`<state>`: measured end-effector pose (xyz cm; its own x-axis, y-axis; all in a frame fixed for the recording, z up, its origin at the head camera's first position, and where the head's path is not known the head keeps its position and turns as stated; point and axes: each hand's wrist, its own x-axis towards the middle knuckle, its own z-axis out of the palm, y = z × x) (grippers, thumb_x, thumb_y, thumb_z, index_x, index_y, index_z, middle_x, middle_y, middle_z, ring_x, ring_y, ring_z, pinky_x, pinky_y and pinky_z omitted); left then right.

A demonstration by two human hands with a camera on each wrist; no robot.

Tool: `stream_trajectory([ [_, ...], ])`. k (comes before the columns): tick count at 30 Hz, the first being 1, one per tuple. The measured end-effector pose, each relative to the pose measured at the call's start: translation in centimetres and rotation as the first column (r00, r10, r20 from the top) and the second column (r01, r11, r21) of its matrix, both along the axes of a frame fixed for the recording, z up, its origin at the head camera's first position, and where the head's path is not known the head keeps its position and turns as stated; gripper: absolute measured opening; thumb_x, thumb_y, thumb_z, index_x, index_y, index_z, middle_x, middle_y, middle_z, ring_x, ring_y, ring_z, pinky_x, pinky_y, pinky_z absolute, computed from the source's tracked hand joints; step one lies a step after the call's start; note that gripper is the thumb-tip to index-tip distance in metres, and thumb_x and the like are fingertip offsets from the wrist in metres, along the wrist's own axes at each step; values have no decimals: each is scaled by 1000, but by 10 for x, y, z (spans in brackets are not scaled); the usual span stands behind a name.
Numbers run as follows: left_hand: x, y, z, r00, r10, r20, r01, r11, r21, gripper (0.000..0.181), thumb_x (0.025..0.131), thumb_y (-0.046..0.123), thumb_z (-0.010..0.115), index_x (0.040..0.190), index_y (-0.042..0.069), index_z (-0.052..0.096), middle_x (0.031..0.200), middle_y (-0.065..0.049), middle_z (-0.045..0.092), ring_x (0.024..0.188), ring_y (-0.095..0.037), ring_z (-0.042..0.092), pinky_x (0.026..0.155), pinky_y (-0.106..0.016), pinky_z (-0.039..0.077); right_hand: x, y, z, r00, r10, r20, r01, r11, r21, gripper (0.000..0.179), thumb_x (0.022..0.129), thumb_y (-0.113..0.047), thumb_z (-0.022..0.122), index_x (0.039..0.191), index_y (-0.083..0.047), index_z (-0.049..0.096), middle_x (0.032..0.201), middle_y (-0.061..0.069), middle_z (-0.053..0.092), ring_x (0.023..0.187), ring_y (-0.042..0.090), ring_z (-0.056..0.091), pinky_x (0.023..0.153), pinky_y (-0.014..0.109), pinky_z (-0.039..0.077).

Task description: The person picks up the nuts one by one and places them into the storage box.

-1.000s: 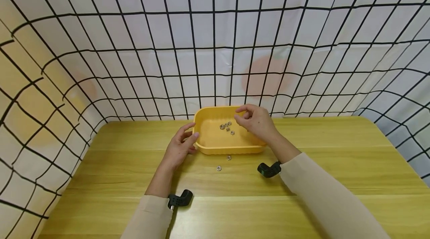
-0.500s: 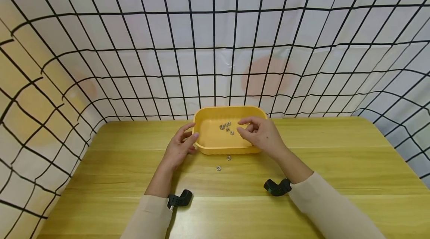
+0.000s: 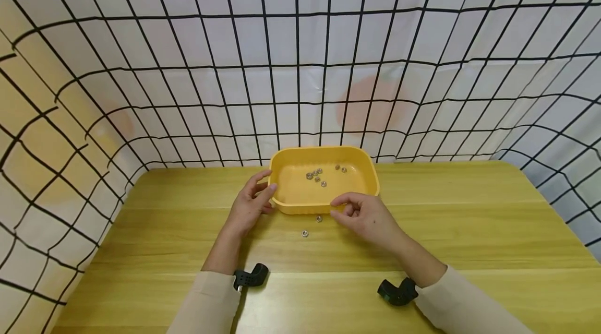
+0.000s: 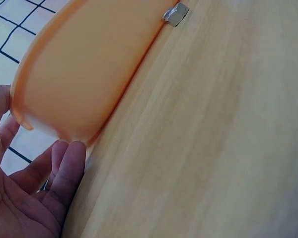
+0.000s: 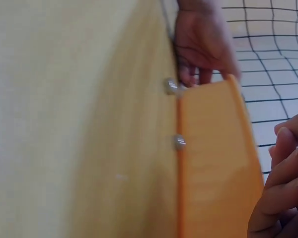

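Two loose nuts sit on the wooden table (image 3: 469, 209) just in front of the yellow tray (image 3: 371, 175): we see the nearer-to-tray nut (image 3: 319, 218) almost touching the tray's front wall, and the second nut (image 3: 304, 233) a bit closer to us and slightly left. We put our right hand (image 3: 363, 215) just right of the first nut, low over the table at the tray's front edge, fingers loosely curled, thumb and index fingertips close together but pinching nothing we can make out; it holds nothing. Our left hand (image 3: 251, 203) rests at the tray's left end, thumb at the rim and fingers relaxed against the outer wall, steadying it rather than wrapping it. In the left wrist view we see those fingers (image 4: 64, 173) touching the tray's corner, with one nut (image 4: 175, 14) beside the wall further along. In the right wrist view we see both nuts on the table by the tray wall, one (image 5: 179, 142) touching or nearly touching it, the other (image 5: 171, 86) near the far hand; blur hides finer detail. Inside the tray we count a small cluster of nuts (image 3: 316, 176) left of centre and two more (image 3: 340, 168) toward the back. Both nuts on the table lie between our two hands, closer to the right one.
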<state>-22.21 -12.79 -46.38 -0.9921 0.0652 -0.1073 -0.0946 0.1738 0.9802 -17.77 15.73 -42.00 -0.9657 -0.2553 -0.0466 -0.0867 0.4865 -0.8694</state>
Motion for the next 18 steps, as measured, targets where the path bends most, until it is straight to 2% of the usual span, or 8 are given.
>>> stream_trajectory([
  [9, 0, -1, 1, 1000, -4, -6, 4, 1000, -7, 50, 101, 39, 64, 149, 30, 50, 148, -20, 51, 79, -23, 65, 76, -31, 60, 5, 0, -24, 996, 25, 80, -27, 999, 21, 22, 91, -18, 77, 109, -7, 73, 74, -1, 63, 61, 10, 52, 53, 20, 40],
  [18, 1, 0, 0, 1000, -1, -4, 1, 1000, 0, 49, 101, 37, 65, 148, 31, 51, 145, -19, 54, 79, -23, 64, 76, -32, 61, 6, -6, -37, 994, 38, 100, -42, 998, 38, 32, 92, -20, 75, 118, -2, 72, 71, -1, 64, 52, 9, 51, 46, 21, 38],
])
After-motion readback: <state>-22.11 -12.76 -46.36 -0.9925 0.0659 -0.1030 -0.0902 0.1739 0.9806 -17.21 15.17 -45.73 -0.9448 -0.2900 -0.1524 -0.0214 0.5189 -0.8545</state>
